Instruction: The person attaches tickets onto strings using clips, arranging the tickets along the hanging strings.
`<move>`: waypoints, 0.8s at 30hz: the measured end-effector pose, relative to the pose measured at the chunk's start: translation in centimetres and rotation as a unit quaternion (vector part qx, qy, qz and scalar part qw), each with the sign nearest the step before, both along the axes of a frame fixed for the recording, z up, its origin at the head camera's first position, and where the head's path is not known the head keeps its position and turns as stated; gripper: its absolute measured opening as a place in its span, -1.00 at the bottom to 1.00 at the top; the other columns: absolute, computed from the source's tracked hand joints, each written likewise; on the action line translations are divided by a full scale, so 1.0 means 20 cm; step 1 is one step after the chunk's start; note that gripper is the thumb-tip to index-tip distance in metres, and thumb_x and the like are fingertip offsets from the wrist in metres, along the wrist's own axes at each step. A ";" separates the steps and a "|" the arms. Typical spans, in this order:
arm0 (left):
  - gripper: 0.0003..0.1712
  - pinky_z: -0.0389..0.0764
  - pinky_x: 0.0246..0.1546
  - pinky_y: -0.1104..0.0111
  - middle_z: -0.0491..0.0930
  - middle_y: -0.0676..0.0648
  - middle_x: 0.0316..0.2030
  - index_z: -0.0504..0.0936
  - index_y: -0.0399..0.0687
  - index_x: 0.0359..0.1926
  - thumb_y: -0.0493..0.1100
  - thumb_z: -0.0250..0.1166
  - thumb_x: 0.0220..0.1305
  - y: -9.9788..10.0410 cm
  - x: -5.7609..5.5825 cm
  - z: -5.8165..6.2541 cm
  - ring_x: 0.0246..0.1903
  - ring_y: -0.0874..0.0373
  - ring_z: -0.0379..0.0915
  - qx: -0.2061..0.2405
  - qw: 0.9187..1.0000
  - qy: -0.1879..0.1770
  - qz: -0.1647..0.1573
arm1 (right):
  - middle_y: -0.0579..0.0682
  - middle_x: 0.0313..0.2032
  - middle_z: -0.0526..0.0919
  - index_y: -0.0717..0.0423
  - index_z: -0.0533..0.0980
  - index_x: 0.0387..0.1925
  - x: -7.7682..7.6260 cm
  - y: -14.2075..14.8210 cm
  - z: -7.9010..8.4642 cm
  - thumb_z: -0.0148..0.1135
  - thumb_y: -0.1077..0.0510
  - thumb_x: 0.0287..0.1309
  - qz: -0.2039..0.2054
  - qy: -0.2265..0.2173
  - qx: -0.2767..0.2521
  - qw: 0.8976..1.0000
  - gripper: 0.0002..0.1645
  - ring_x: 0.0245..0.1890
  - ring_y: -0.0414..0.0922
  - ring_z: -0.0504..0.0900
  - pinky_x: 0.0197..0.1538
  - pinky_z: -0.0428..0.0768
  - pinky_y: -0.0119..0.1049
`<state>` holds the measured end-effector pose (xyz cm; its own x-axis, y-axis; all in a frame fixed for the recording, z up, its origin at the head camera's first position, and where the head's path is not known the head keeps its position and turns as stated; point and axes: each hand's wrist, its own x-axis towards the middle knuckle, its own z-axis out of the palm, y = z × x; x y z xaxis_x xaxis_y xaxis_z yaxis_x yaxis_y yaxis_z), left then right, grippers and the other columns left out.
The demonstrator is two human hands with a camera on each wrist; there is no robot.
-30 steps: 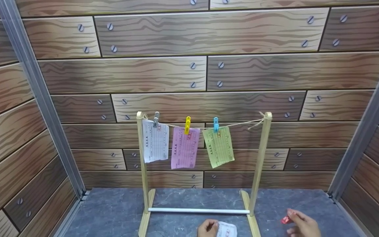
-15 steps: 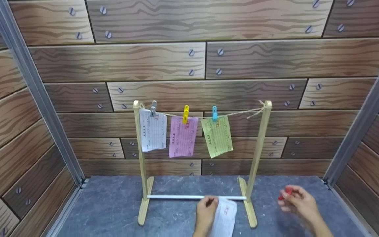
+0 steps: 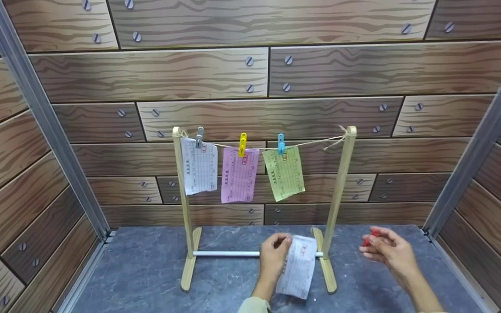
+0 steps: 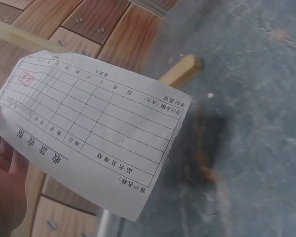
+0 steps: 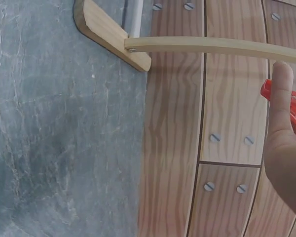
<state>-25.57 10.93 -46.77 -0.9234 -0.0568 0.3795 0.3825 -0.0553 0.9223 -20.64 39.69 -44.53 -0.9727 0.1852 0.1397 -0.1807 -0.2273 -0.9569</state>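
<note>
My left hand [image 3: 273, 256] pinches a white printed receipt slip [image 3: 297, 267] by its upper corner in the head view. The slip [image 4: 93, 131] hangs from the fingers, its ruled table and red stamp mark showing in the left wrist view. To the right of the rack, my right hand [image 3: 392, 250] holds a red clothespin [image 3: 370, 238] between thumb and fingers. In the right wrist view the red clothespin [image 5: 293, 101] is partly covered by the thumb. Behind the hands, a string [image 3: 313, 143] runs between two wooden posts.
On the string hang a white slip [image 3: 200, 167] under a grey clothespin [image 3: 199, 138], a pink slip [image 3: 239, 176] under a yellow one and a green slip [image 3: 284, 174] under a blue one. The rack's white crossbar [image 3: 226, 253] sits low above the grey marbled tabletop [image 3: 141, 278].
Both hands have risen in the head view and moved toward the rack, the left bringing the white slip up into fuller sight. The head view has tilted downward.
</note>
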 end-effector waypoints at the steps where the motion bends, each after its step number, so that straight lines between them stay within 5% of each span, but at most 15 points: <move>1: -0.94 0.51 -0.38 0.42 0.63 -0.13 -0.43 0.66 -0.33 -0.35 -0.39 0.30 0.12 0.00 0.00 0.03 -0.43 0.14 0.50 -0.002 1.000 0.005 0.004 | 0.15 -0.27 0.66 0.11 0.47 -0.06 0.00 0.00 0.01 0.13 0.35 0.24 0.000 0.005 0.002 1.000 -0.75 -0.36 0.07 0.69 -0.26 0.61 -0.11; 6: -0.96 0.50 -0.41 0.41 0.63 -0.10 -0.45 0.67 -0.31 -0.38 -0.37 0.31 0.12 0.01 -0.03 0.09 -0.47 0.18 0.48 -0.001 0.999 0.037 0.022 | 0.16 -0.29 0.66 0.20 0.42 -0.06 -0.01 -0.02 0.05 0.14 0.39 0.21 0.007 0.034 0.005 0.999 -0.74 -0.39 0.07 0.69 -0.32 0.62 -0.13; 10: -0.97 0.50 -0.43 0.42 0.64 -0.04 -0.46 0.69 -0.22 -0.39 -0.32 0.34 0.11 0.03 -0.11 0.06 -0.48 0.22 0.48 0.011 0.998 0.057 0.024 | 0.16 -0.30 0.67 0.26 0.41 -0.08 -0.02 -0.04 0.09 0.13 0.43 0.20 0.011 0.050 0.009 0.999 -0.75 -0.41 0.08 0.69 -0.34 0.63 -0.14; 15: -0.96 0.51 -0.43 0.42 0.65 0.01 -0.45 0.71 -0.17 -0.38 -0.27 0.36 0.11 0.02 -0.15 0.06 -0.48 0.24 0.48 0.016 0.998 0.059 0.027 | 0.16 -0.29 0.67 0.29 0.39 -0.09 0.00 -0.05 0.12 0.12 0.45 0.19 0.015 0.062 0.024 0.998 -0.75 -0.41 0.07 0.69 -0.33 0.62 -0.13; 24: -0.93 0.53 -0.42 0.40 0.65 -0.16 -0.42 0.67 -0.32 -0.34 -0.35 0.31 0.15 -0.01 -0.06 0.35 -0.45 0.12 0.51 0.003 0.995 0.091 0.028 | 0.20 -0.28 0.66 0.42 0.34 -0.06 -0.02 -0.06 0.24 0.13 0.45 0.18 0.008 0.087 0.028 0.996 -0.71 -0.41 0.09 0.69 -0.33 0.61 -0.10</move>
<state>-26.83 10.73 -39.78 -0.8344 -0.1084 0.5404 0.5464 -0.0340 0.8369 -21.05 38.54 -39.66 -0.9354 0.1571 0.3169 -0.3425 -0.1787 -0.9224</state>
